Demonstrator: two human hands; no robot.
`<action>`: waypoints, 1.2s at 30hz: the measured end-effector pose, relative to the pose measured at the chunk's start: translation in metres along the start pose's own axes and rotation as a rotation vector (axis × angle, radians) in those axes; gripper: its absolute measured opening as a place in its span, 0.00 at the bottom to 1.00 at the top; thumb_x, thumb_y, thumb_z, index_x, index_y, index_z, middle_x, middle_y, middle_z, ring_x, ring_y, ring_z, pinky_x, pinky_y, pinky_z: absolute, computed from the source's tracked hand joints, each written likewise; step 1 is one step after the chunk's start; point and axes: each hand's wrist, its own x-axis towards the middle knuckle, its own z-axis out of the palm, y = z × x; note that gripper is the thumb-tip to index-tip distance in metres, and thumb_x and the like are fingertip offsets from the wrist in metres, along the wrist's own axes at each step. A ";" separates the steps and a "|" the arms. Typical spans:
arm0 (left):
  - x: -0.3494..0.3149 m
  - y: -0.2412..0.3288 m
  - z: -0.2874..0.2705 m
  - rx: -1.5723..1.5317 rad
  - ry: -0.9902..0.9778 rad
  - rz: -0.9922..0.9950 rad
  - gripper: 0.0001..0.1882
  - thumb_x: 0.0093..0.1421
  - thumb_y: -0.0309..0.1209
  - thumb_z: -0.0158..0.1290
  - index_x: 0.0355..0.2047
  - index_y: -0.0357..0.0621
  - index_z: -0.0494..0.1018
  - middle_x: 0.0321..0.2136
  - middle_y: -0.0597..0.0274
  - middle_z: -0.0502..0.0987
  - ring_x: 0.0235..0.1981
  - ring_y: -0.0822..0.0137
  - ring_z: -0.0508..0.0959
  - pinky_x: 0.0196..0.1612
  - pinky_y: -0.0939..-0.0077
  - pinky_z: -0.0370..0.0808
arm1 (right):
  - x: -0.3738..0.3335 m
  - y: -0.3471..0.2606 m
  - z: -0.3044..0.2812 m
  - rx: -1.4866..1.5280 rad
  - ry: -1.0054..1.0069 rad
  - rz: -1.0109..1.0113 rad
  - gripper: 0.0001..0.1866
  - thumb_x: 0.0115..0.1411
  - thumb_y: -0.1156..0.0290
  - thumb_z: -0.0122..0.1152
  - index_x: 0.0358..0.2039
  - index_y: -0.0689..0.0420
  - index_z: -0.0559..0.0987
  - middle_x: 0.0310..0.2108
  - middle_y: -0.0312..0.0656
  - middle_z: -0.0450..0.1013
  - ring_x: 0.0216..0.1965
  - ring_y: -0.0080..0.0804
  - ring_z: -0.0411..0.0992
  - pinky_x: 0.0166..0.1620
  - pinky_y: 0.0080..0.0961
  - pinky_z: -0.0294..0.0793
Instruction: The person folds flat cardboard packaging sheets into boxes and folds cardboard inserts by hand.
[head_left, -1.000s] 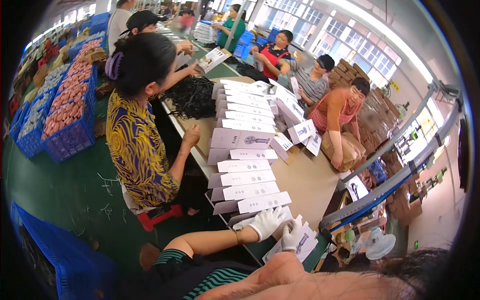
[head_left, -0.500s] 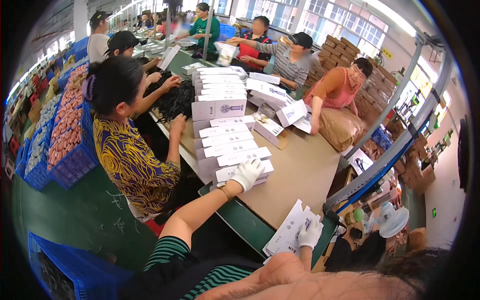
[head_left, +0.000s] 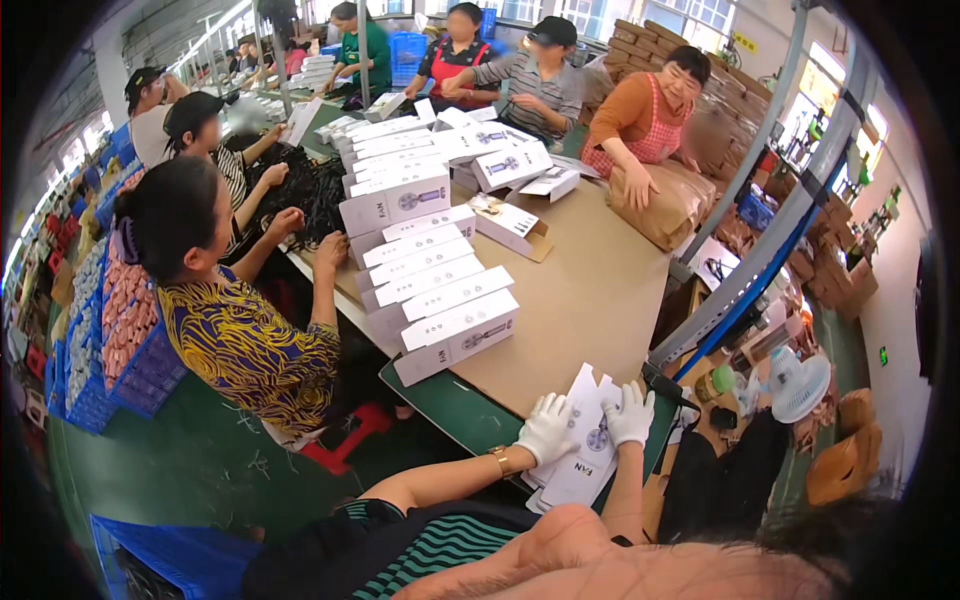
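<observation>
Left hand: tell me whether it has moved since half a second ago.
Yes. The left hand came back from the row of white boxes to the flat white carton near the right hand.

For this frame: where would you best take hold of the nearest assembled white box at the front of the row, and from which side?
Probably by its two long side walls, from above. The nearest white box lies flat on the table with its broad top face up and its front end free; the next box presses against its far side. Both gloved hands, left hand and right hand, hold a flat carton blank.
</observation>
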 end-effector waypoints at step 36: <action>-0.008 0.035 -0.175 -0.248 0.771 0.519 0.26 0.36 0.34 0.72 0.39 0.52 0.79 0.45 0.53 0.73 0.45 0.48 0.75 0.48 0.57 0.74 | -0.046 -0.181 -0.143 1.723 0.294 -0.153 0.21 0.62 0.80 0.47 0.56 0.65 0.66 0.47 0.52 0.73 0.50 0.40 0.73 0.56 0.30 0.69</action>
